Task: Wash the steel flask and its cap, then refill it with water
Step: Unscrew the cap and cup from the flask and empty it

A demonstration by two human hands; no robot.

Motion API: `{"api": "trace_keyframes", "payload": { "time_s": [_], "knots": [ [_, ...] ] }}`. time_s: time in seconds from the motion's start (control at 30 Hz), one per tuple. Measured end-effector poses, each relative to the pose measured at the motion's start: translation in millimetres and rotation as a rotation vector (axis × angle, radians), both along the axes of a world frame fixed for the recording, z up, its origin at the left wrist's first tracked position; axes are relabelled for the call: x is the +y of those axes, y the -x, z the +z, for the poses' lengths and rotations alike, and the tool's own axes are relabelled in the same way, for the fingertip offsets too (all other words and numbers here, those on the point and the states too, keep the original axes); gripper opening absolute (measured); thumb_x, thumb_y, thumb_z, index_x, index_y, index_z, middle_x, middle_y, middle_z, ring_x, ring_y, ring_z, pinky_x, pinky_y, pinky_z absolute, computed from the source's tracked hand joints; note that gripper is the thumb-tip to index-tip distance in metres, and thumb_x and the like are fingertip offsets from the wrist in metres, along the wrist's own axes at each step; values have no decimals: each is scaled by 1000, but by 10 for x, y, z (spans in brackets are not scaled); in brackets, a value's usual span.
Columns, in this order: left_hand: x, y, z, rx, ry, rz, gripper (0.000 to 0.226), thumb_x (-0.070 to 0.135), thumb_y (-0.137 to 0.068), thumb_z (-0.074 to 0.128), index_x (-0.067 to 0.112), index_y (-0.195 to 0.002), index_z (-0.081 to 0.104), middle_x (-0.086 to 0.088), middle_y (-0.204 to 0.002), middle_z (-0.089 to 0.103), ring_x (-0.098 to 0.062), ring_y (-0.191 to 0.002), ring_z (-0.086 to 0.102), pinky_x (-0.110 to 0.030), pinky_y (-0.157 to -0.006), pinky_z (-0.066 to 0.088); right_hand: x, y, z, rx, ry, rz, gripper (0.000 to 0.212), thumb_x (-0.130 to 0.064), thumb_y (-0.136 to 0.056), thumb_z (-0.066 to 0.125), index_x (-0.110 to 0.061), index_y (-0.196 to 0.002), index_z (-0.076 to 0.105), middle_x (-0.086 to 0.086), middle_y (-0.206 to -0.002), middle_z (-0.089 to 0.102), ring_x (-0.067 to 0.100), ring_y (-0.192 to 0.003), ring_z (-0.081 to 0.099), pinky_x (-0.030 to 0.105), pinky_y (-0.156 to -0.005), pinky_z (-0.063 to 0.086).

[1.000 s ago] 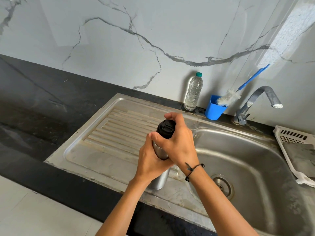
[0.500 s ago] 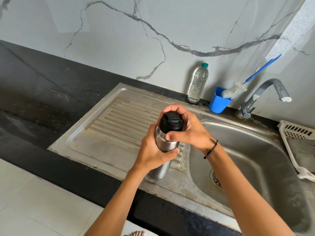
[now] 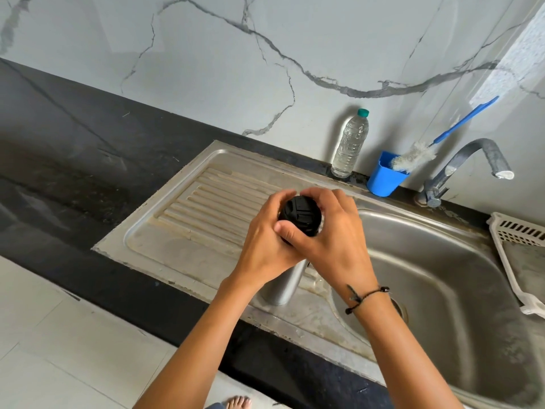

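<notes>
Head view, flask: steel flask (image 3: 284, 283) upright over the drainboard's front edge, beside the sink (image 3: 436, 261) basin.
Left hand (image 3: 262, 246): wrapped around its body.
Right hand (image 3: 333, 234): fingers curled on black cap (image 3: 300, 214).
Rear worktop edge: water bottle (image 3: 351, 143), blue cup (image 3: 385, 175).

A clear water bottle (image 3: 350, 143) stands beside a blue cup (image 3: 383, 180) holding a bottle brush (image 3: 415, 156)

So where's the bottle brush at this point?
In the head view the bottle brush stands at the upper right, bristle end in the blue cup against the wall, between the plastic water bottle and the tap.
</notes>
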State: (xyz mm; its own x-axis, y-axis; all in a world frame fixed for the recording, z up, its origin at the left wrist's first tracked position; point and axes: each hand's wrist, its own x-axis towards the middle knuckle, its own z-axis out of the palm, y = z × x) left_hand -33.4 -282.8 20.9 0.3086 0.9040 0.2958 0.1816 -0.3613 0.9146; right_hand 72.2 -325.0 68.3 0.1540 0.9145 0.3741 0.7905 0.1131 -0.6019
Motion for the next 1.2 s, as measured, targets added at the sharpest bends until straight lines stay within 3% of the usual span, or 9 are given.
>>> {"api": "trace_keyframes", "payload": {
  "time_s": [0.1, 0.27, 0.43, 0.57, 0.73, 0.83, 1.0, 1.07, 1.2],
  "knots": [
    [-1, -11, -19, -26, 24, 29, 46, 17, -67, 82, 28, -101, 54, 12, -83, 63, 0, -76, 62, -11, -61, 47, -8, -121, 96, 20, 66, 142, 60, -32, -72, 78, -19, -125, 52, -6, -111, 56, 11, -105, 51, 18, -89, 39],
    [-21, -23, -48, -53, 60, -14, 50, 27, -64, 81, 34, -102, 51, 10, -90, 65, 2, -84, 63, -15, -68, 52, 70, -372, 208, 273, 252, 467, 56, -17, -70, 70, -26, -122, 50, -9, -116, 58, 3, -111, 55, 22, -98, 43],
    [-5, -42, -106, -40, 81, 8, 50, 25, -65, 84, 32, -104, 53, 11, -88, 66, 4, -81, 62, -12, -65, 49, 21, -281, 277, -262, 204, 240, 96, -78, -60, 57, -27, -137, 30, -6, -118, 41, 13, -114, 38, 28, -93, 38],
    [1, -53, -106, -46, 102, 3, 52, 22, -61, 86, 41, -93, 50, 13, -81, 64, 6, -75, 61, -13, -59, 48, 106, -140, 235, -505, 178, 96, 85, -83, -59, 38, -13, -106, 48, 2, -100, 55, 22, -99, 46, 37, -76, 46],
    [-8, -49, -73, -80, 69, -18, 57, 21, -60, 87, 42, -99, 51, 16, -85, 65, 9, -85, 62, -11, -70, 48, 198, -314, 252, -230, 155, 508, 51, -30, -70, 57, -14, -118, 51, 1, -106, 53, 17, -99, 46, 28, -83, 40],
    [-24, -40, -35, -69, 43, -34, 49, 36, -62, 80, 34, -102, 51, 10, -88, 67, 3, -83, 64, -13, -68, 49, 159, -374, 344, -1, 201, 648, 66, -3, -64, 55, -21, -126, 41, -4, -122, 46, 10, -114, 44, 21, -93, 39],
    [-8, -26, -61, -55, 45, -36, 50, 20, -66, 83, 41, -96, 48, 11, -86, 65, 2, -79, 63, -15, -62, 50, 162, -272, 400, -467, 197, 254, 78, -82, -64, 37, -25, -117, 42, -12, -101, 46, 15, -82, 54, 34, -69, 47],
    [-7, -20, -52, -50, 51, -44, 50, 22, -64, 84, 40, -93, 48, 12, -82, 63, 3, -77, 62, -14, -60, 48, 210, -235, 399, -686, 231, 189, 78, -83, -63, 32, -22, -109, 46, -7, -93, 52, 25, -77, 56, 36, -64, 47],
    [-2, -47, -45, -76, 51, -33, 53, 36, -56, 80, 43, -98, 49, 16, -86, 64, 8, -84, 62, -11, -67, 48, 257, -266, 430, -512, 210, 462, 48, -47, -70, 50, -24, -113, 51, -3, -101, 50, 24, -82, 56, 40, -67, 50]
  ]
}}
